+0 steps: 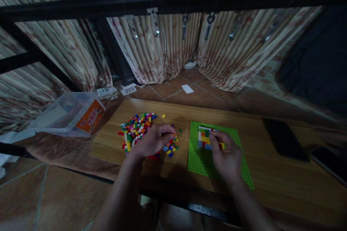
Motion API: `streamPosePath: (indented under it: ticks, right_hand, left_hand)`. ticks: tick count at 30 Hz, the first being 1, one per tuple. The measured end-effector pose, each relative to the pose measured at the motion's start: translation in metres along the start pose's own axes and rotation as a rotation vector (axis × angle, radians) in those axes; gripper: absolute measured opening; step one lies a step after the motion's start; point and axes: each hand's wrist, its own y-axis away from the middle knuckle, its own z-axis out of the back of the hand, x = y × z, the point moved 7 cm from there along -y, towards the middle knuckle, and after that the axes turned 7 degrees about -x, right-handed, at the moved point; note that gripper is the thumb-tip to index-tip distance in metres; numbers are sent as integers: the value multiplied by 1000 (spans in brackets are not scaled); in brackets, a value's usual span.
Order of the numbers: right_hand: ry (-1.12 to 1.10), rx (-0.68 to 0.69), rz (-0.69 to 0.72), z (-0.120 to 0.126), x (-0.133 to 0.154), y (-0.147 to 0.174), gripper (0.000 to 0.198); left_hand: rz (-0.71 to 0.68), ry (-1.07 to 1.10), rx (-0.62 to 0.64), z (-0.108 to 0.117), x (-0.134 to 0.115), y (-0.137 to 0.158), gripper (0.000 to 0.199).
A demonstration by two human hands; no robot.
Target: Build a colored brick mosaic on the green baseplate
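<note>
My left hand is over the right side of a pile of loose toy bricks in many colours. Its thumb and fingers are drawn together, and whatever is between them is too small to name. A green baseplate lies to the right, bearing a block of joined bricks in white, red, yellow and blue rows. Over the right part of that block, my right hand has thumb and forefinger pinched together. Its fingers hide part of the bricks and anything they hold. Small bricks lie scattered just below my left fingertips.
All this rests on a wooden board. A clear plastic tub with an orange label stands at the left. A black tablet-like slab and a dark phone lie at the right. A black metal bar with hooks crosses in front.
</note>
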Motion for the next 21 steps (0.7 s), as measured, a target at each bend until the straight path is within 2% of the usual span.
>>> streamPosePath:
  ticks: [4, 8, 13, 17, 21]
  right_hand:
    - [-172, 221, 42, -23, 21, 16, 16]
    - [-233, 312, 47, -31, 29, 24, 17]
    - [-271, 302, -1, -35, 26, 31, 17]
    - [-232, 276, -12, -37, 25, 35, 16]
    - [-193, 281, -15, -39, 26, 37, 13]
  left_hand:
    - [90, 194, 37, -25, 3, -4, 15]
    - [129, 253, 70, -46, 3, -4, 17]
    - [188, 332, 55, -60, 7, -5, 13]
    - [242, 334, 15, -61, 16, -7, 14]
    - [234, 286, 32, -61, 19, -7, 12]
